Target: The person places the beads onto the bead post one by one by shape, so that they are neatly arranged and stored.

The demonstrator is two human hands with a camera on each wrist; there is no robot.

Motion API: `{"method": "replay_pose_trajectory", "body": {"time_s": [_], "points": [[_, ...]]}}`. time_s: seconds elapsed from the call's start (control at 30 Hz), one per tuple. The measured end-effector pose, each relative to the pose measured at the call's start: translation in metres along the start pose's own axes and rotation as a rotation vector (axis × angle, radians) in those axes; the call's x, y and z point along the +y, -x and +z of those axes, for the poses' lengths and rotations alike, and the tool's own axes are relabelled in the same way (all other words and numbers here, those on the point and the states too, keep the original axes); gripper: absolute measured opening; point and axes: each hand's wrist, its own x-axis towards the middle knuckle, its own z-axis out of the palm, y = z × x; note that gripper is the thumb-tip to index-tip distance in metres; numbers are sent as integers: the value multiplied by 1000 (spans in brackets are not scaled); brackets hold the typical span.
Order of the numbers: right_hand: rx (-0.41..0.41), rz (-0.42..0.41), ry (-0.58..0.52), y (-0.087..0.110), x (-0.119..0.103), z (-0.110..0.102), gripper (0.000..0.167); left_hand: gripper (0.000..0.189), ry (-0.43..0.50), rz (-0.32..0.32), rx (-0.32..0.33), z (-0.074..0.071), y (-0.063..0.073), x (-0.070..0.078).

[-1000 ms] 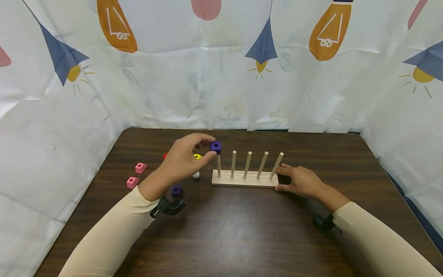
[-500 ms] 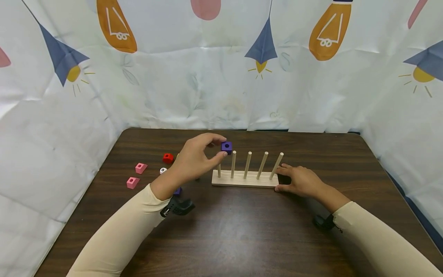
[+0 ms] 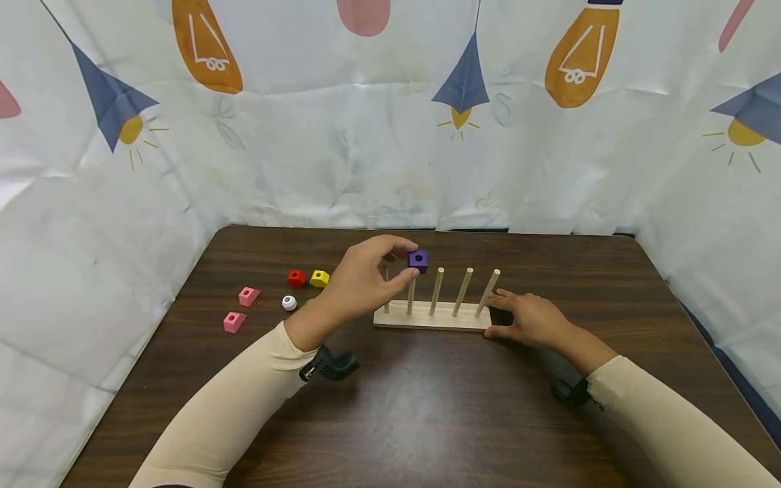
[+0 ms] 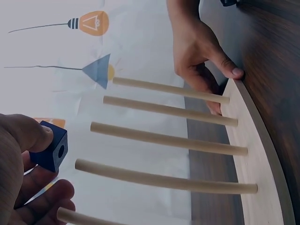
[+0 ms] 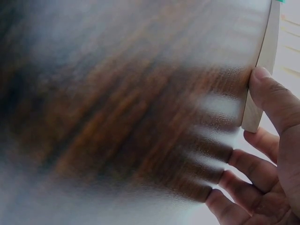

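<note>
Between thumb and fingers my left hand [image 3: 373, 276] pinches a purple block [image 3: 417, 261] with a round hole through it. In the head view the block covers the top of the second peg from the left. The left wrist view shows the block [image 4: 50, 149] apart from the peg tips. Below it stands a wooden peg board [image 3: 427, 324], a pale base with several upright pegs. My right hand [image 3: 529, 318] holds the base's right end, thumb on the front edge and fingers at the end and behind. The right wrist view shows the thumb pressed to the base [image 5: 255, 105].
Left of the board on the dark wooden table [image 3: 439, 420] lie a red block [image 3: 296, 278], a yellow block [image 3: 319, 278], a white piece [image 3: 289, 303] and two pink blocks [image 3: 249, 296]. A bit of green shows beside my left forearm. A patterned white cloth [image 3: 390, 163] hangs behind.
My left hand has carried the purple block rightward, from above the first peg to above the second. The right hand and the peg board have stayed put.
</note>
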Motion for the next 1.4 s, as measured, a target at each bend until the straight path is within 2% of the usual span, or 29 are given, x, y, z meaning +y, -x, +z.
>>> {"method": "replay_pose_trajectory", "body": {"time_s": [0.7, 0.97, 1.4], "points": [[5, -5, 7, -1, 0, -1, 72, 32, 38, 36, -28, 24, -14, 10], [6, -3, 4, -1, 0, -1, 72, 31, 30, 50, -39, 30, -20, 18], [-2, 2, -14, -2, 2, 0, 73, 33, 54, 9, -78, 47, -29, 28]]}}
